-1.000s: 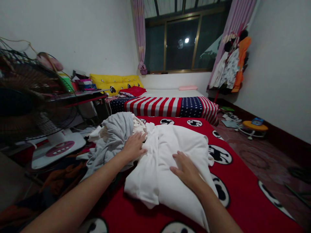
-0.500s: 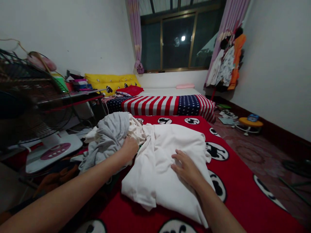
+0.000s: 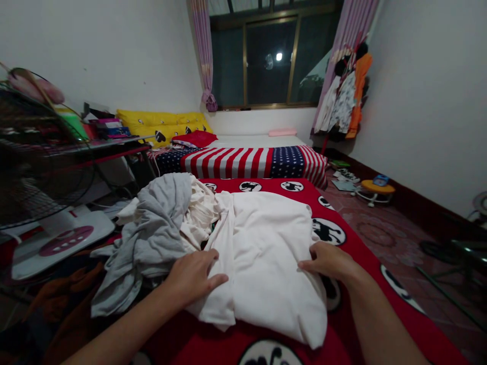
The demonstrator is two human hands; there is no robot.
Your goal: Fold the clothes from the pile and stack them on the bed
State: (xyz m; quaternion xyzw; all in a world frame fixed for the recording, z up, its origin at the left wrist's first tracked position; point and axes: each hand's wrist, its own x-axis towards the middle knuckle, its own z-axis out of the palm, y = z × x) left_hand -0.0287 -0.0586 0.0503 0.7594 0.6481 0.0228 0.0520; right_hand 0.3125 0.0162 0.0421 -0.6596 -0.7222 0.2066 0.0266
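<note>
A white garment (image 3: 266, 263) lies folded in a rough, wrinkled rectangle on the red blanket (image 3: 357, 304). My left hand (image 3: 196, 274) rests on its left edge, thumb and fingers apart. At the garment's right edge is my right hand (image 3: 329, 261), the thumb on top of the cloth and the fingers curled at the side, taking hold of it. Left of the garment, a grey cloth (image 3: 162, 213) and a crumpled cream cloth (image 3: 200, 208) lie heaped together. What the garment is exactly cannot be made out.
A fan (image 3: 57, 233) stands at the left beside a cluttered desk (image 3: 102, 147). Behind is a second bed with a striped, starred cover (image 3: 232, 161). Clothes (image 3: 344, 101) hang at the right, above a small yellow stool (image 3: 375, 186). Dark clothes (image 3: 57, 299) lie low at left.
My left hand has come back from the grey and cream heap to the garment's left edge. My right hand has moved from the garment's middle to its right edge. The view has shifted slightly right.
</note>
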